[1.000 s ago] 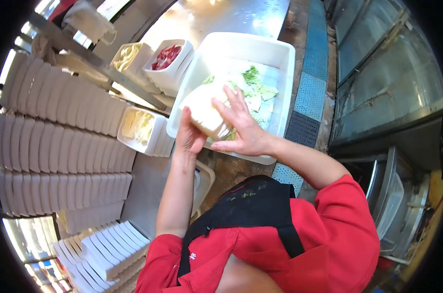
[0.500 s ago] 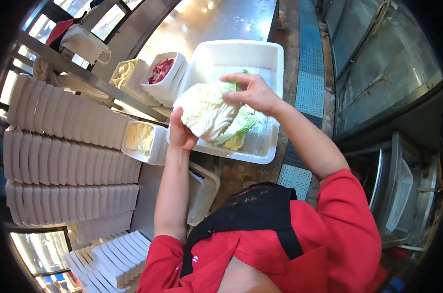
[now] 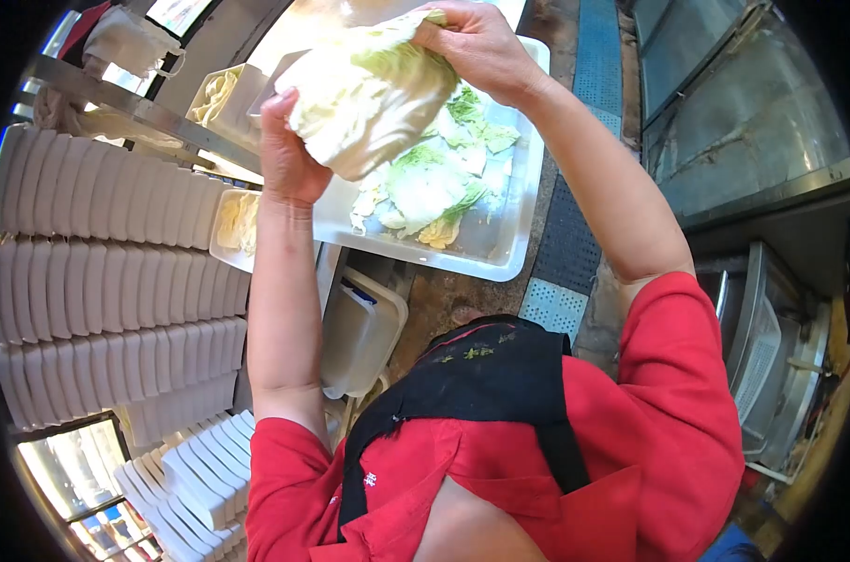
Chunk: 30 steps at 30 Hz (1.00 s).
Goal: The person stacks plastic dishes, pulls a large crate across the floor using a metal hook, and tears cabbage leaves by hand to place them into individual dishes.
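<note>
A pale napa cabbage [image 3: 373,103] is raised above a white plastic tub [image 3: 511,267], tilted between my two hands. My left hand [image 3: 291,155] supports its left side, thumb showing and the other fingers hidden behind it. At the upper right edge, my right hand [image 3: 477,47] pinches a leaf with thumb and fingers. Loose green and yellow cabbage leaves [image 3: 434,187] lie in the tub below.
Left of the tub stand white containers with pale sliced food, one nearer [image 3: 238,223] and one farther [image 3: 216,96]. Stacked white containers [image 3: 97,183] fill the left side. A blue mat strip [image 3: 554,309] runs along the floor; glass-fronted doors [image 3: 744,122] stand right.
Both hands have lifted the cabbage up and to the left in view. My right hand now grips its top edge. More loose leaves show in the tub.
</note>
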Available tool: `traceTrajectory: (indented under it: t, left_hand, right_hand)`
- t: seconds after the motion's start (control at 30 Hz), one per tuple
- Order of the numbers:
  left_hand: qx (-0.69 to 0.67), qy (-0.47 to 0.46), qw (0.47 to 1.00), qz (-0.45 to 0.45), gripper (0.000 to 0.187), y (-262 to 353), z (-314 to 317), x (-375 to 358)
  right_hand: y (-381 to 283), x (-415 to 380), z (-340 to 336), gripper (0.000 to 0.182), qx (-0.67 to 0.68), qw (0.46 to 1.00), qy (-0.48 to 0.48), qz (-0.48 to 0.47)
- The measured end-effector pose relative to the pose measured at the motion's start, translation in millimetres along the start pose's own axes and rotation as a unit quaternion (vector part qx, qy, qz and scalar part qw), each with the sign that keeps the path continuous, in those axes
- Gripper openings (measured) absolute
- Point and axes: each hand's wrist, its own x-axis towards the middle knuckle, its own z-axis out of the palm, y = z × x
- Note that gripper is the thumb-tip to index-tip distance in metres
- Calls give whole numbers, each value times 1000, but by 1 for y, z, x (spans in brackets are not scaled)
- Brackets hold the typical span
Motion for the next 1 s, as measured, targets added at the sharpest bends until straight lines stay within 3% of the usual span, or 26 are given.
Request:
traceTrajectory:
  t: [0.07, 0.17, 0.23, 0.27, 0.3, 0.33, 0.4, 0.47, 0.5, 0.53, 0.6, 0.63, 0.77, 0.83, 0.87, 0.93, 0.97, 1.0]
  left_hand:
    - [28, -52, 998, 5, 64, -13, 1, 1]
    - [-2, -56, 995, -82, 67, -33, -1, 8]
    - [-16, -81, 990, -119, 65, -50, -22, 13]
    - [89, -147, 974, -147, 63, -59, -35, 14]
    - [192, -210, 943, -173, 61, -65, -48, 16]
    - [223, -229, 907, -275, 53, -68, -64, 24]
    - [452, -243, 801, -309, 44, -75, -66, 38]
    - [582, -339, 712, -197, 50, -90, -78, 46]
    - [636, -364, 670, -116, 68, -99, -81, 46]
    - [636, -364, 671, -112, 68, -105, -86, 47]
    - [773, -413, 475, -78, 72, -110, -80, 45]
    - [800, -423, 418, -77, 73, -109, -79, 45]
    - [807, -382, 445, -66, 68, -110, -84, 42]
    - [806, -369, 461, -27, 53, -119, -100, 44]
    - [806, -371, 460, -28, 53, -118, -101, 42]
    - [780, -364, 507, 32, 36, -110, -98, 38]
    - [781, -361, 509, 31, 36, -103, -95, 36]
    - [767, -355, 528, 90, 32, -93, -90, 32]
  right_hand:
    - [19, 4, -3, 17, 2, 1000, 5, -24]
    - [37, -7, -4, 18, -106, 968, 157, -166]
    - [49, -22, -16, 18, -123, 965, 167, -162]
    - [56, -28, -22, 17, -142, 961, 177, -159]
    - [63, -36, -26, 15, -157, 971, 157, -92]
    - [72, -43, -26, 13, -172, 976, 135, -23]
    - [101, -49, -24, 16, -345, 938, 29, -28]
    - [122, -42, -16, 19, -446, 885, -43, 124]
    - [109, -49, -9, 21, -509, 859, -46, 36]
    - [108, -48, -8, 21, -511, 857, -45, 34]
    - [108, -46, -8, 9, -553, 833, -21, -12]
    - [107, -45, -9, 8, -547, 836, -29, 29]
    - [94, -61, -11, 11, -588, 805, -24, 75]
    - [96, -78, -19, 23, -611, 789, 70, 9]
    - [98, -89, -19, 23, -610, 789, 71, 11]
    - [103, -105, -22, 39, -594, 754, 280, -35]
    - [123, -110, -28, 50, -544, 782, 299, -53]
    - [134, -109, -29, 50, -544, 784, 296, -55]
